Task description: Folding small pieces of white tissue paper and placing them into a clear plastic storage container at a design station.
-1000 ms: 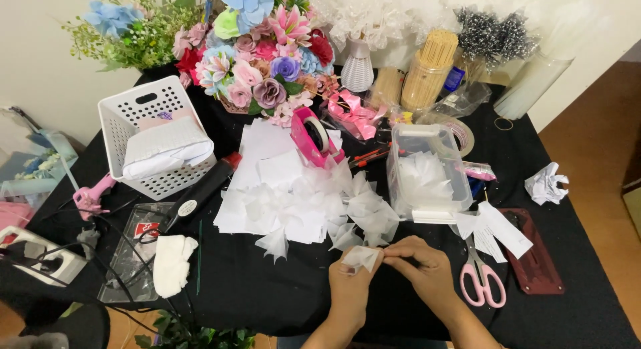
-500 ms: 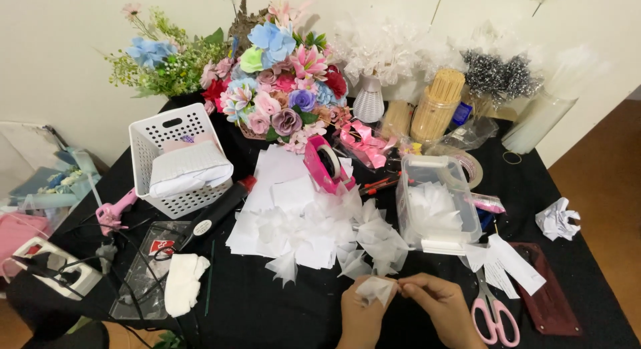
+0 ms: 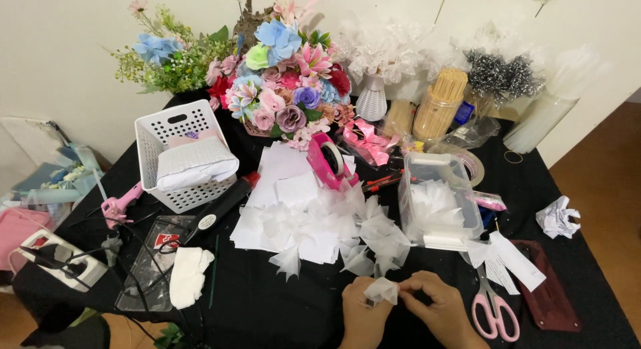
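Near the front edge of the black table, my left hand and my right hand pinch a small folded piece of white tissue paper between their fingertips. Just beyond them lies a heap of white tissue squares and gathered tissue bows. Pink-handled scissors lie right of my right hand, beside white paper strips.
A clear plastic box holds more tissue. Behind it are a pink tape dispenser, a bouquet of artificial flowers, a jar of wooden sticks and a white basket. A glue gun, cables and a crumpled paper ball lie at the sides.
The view has tilted up, so my hands now sit lower in the frame. They keep working the same small tissue piece; nothing else on the table has moved.
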